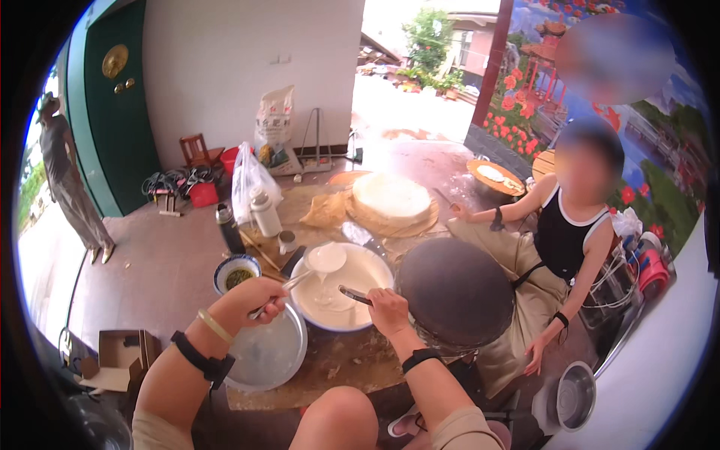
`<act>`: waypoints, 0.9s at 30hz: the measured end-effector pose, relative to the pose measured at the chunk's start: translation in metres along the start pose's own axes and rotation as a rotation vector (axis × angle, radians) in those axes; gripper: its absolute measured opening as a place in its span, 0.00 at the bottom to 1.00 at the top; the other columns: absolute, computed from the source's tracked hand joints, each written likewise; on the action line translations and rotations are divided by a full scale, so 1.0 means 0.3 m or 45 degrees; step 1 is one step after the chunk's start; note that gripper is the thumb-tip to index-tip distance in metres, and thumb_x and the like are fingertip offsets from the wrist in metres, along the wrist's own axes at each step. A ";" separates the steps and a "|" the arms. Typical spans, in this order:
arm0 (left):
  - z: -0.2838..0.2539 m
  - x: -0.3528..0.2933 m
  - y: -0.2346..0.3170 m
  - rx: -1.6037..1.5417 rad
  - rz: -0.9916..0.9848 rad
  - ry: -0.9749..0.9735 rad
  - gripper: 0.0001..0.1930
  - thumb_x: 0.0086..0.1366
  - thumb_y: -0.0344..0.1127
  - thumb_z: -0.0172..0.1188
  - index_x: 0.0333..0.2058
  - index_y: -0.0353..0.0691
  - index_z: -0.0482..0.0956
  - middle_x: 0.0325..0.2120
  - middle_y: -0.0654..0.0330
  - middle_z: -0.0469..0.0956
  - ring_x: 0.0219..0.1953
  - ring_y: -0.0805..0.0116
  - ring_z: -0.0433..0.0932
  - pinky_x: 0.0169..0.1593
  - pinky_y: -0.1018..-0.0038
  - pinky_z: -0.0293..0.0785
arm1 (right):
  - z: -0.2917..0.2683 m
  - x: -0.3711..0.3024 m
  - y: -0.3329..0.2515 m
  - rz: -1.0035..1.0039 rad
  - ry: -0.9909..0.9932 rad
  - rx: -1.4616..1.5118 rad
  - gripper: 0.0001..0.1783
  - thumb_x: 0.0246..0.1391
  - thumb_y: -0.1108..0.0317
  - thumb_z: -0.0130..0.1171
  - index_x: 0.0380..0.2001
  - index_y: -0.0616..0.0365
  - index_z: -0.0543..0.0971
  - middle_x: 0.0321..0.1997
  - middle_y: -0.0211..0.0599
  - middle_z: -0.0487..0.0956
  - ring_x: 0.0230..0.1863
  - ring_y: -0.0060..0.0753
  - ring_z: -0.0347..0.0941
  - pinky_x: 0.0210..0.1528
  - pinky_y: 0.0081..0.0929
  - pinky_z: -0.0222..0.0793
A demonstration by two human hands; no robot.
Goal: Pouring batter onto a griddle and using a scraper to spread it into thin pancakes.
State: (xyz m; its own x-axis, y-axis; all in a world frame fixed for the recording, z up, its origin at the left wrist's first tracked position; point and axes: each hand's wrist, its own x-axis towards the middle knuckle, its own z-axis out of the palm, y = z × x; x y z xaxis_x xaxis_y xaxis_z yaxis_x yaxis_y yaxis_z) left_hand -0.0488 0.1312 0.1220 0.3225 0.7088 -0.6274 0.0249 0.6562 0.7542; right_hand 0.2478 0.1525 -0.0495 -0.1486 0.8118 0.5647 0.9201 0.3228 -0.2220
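Note:
My left hand point(268, 299) is closed round the handle of a ladle point(327, 258). Pale batter fills the ladle's bowl and runs down into a wide basin of batter point(367, 264). In my right hand point(388, 312) is a short, dark, narrow tool point(352, 294), its tip above the batter; I cannot make out its exact kind. Right of the basin sits a round dark griddle point(455, 291) with a bare top. A grey metal basin point(298, 352), holding cloudy liquid, stands under my left wrist. A blue-rimmed bowl point(220, 279) with green bits is beside my left hand.
Beyond the griddle lies a stack of thin white flatbreads point(391, 196). A co-worker point(574, 225) sits at the right, arms apart. Two flasks point(264, 214) and a plastic bag point(251, 180) stand at the back left. A cardboard box point(124, 360) lies left; a metal bowl point(576, 396) is lower right.

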 end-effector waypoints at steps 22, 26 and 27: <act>0.029 -0.046 0.051 0.076 0.023 0.099 0.06 0.63 0.33 0.53 0.27 0.41 0.72 0.18 0.69 0.71 0.13 0.85 0.64 0.13 0.88 0.58 | 0.070 0.077 -0.110 -0.419 0.125 -0.217 0.02 0.45 0.66 0.54 0.24 0.45 0.72 0.26 0.24 0.72 0.31 0.28 0.71 0.31 0.29 0.69; 0.006 -0.077 0.062 0.092 0.066 0.074 0.04 0.63 0.32 0.53 0.29 0.41 0.73 0.19 0.69 0.71 0.15 0.84 0.65 0.16 0.88 0.60 | 0.100 0.052 -0.100 -0.045 -0.033 -0.156 0.05 0.49 0.70 0.51 0.26 0.47 0.76 0.28 0.30 0.78 0.35 0.37 0.77 0.33 0.34 0.72; -0.005 -0.107 0.070 0.163 0.088 0.103 0.04 0.64 0.32 0.52 0.29 0.42 0.73 0.19 0.69 0.70 0.15 0.84 0.66 0.17 0.87 0.61 | 0.094 0.058 -0.112 0.108 -0.168 -0.242 0.08 0.53 0.69 0.49 0.28 0.47 0.78 0.30 0.33 0.80 0.36 0.41 0.79 0.34 0.39 0.74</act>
State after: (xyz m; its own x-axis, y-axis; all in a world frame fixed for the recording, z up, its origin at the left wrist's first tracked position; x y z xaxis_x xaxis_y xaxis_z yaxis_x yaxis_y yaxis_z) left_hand -0.0600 0.1227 0.1576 0.2507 0.7729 -0.5829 0.1273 0.5706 0.8113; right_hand 0.2041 0.1694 -0.0547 -0.1028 0.8927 0.4387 0.9810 0.1639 -0.1037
